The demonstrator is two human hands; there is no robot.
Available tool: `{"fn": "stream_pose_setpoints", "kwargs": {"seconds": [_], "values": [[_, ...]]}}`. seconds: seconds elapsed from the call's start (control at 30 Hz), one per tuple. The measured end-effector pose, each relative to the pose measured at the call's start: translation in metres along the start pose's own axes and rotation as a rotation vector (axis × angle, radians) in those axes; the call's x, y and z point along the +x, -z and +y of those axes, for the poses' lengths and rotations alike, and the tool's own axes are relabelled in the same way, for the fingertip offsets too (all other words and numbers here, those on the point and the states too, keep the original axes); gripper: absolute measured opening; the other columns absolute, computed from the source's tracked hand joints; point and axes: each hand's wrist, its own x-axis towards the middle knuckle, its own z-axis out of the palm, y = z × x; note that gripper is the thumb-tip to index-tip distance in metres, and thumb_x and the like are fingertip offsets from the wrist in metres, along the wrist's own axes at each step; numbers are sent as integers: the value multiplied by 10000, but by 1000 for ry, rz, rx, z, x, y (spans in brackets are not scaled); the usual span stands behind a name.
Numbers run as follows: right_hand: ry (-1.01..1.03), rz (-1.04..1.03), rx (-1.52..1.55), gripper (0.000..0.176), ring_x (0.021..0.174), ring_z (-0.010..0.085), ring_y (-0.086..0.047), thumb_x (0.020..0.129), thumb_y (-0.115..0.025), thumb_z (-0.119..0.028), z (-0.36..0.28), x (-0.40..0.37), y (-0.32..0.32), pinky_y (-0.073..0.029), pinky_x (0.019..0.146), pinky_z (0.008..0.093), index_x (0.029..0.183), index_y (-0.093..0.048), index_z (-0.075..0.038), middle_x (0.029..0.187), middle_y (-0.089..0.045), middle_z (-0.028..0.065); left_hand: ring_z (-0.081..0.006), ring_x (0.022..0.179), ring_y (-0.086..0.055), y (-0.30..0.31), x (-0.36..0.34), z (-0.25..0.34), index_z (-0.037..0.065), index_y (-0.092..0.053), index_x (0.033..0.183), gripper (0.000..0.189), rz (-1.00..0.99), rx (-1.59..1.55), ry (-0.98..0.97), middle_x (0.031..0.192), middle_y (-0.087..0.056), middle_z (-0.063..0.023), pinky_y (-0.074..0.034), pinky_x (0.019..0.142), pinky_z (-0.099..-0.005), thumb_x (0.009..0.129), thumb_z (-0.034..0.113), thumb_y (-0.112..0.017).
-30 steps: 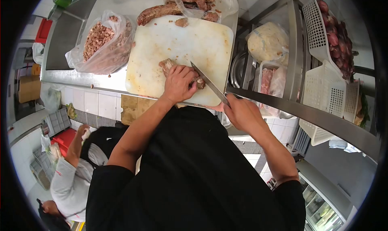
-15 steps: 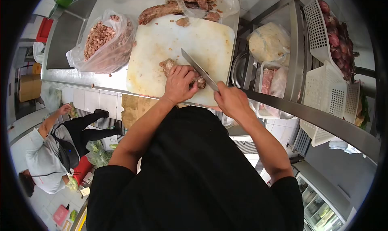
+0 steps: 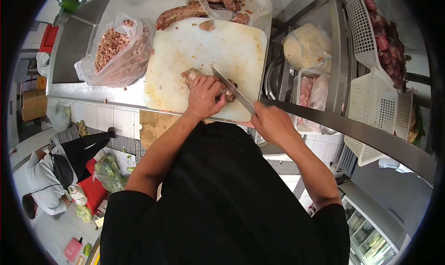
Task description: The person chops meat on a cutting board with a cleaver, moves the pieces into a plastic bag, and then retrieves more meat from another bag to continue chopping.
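My left hand [image 3: 204,96] is closed over a piece of cooked meat [image 3: 191,75], pressing it onto the white cutting board [image 3: 185,47] close to the front edge. Browned meat sticks out on both sides of the fingers. In my right hand [image 3: 274,125] is the handle of a kitchen knife [image 3: 237,94]. Its long blade slants up and left across the right end of the meat, right beside my left fingertips. A smaller meat chunk [image 3: 206,25] lies at the board's back edge.
Left of the board stands a plastic bag of diced meat [image 3: 111,49]. Behind it lie a long meat strip [image 3: 178,15] and a bag of meat pieces [image 3: 232,3]. A metal rack [image 3: 343,119] with baskets is at right. A person [image 3: 48,177] bends over at lower left.
The knife and my right hand have shifted slightly right and toward me. My left hand stays on the meat. The person at lower left has drawn an outstretched arm back in.
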Motion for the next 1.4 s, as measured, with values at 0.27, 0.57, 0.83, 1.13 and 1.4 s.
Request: {"fn": "stream_pose_setpoints", "kwargs": {"seconds": [0.27, 0.57, 0.83, 1.13, 1.4], "values": [[-14, 91, -12, 214, 725, 488, -669, 1000, -559, -226, 23, 38, -69, -510, 663, 596, 1028, -547, -15, 730, -666, 267, -313, 1042, -603, -1, -1, -1, 77, -687, 967, 255, 23, -14, 3, 1076, -647, -113, -447, 998, -470, 758, 221, -710], [10, 45, -22, 214, 771, 484, -693, 985, -550, -207, -12, -1, 7, -539, 723, 589, 1014, -572, 4, 773, -693, 274, -310, 1021, -599, -2, -1, 3, 78, -676, 967, 249, 59, -20, 4, 1059, -634, -110, -453, 979, -466, 764, 216, -719], [-2, 20, -45, 216, 783, 479, -695, 971, -564, -173, -3, 34, -29, -541, 726, 580, 1057, -600, 22, 784, -693, 275, -317, 999, -608, -2, 0, 1, 70, -665, 938, 234, 63, -34, 13, 1032, -644, -109, -464, 962, -467, 758, 202, -736], [-60, 14, -24, 212, 769, 468, -715, 965, -523, -140, 12, 9, -52, -559, 719, 575, 1072, -584, 32, 803, -714, 266, -322, 994, -608, -2, -1, 1, 60, -660, 935, 238, 52, -37, 15, 1026, -642, -110, -468, 940, -468, 770, 212, -742], [13, 141, -68, 214, 799, 459, -731, 965, -519, -149, -8, 59, -63, -581, 724, 560, 1054, -585, 34, 828, -723, 277, -339, 1092, -568, 14, -2, -6, 80, -662, 998, 286, 25, 46, -32, 1089, -608, -116, -379, 1035, -524, 798, 275, -725]]}}
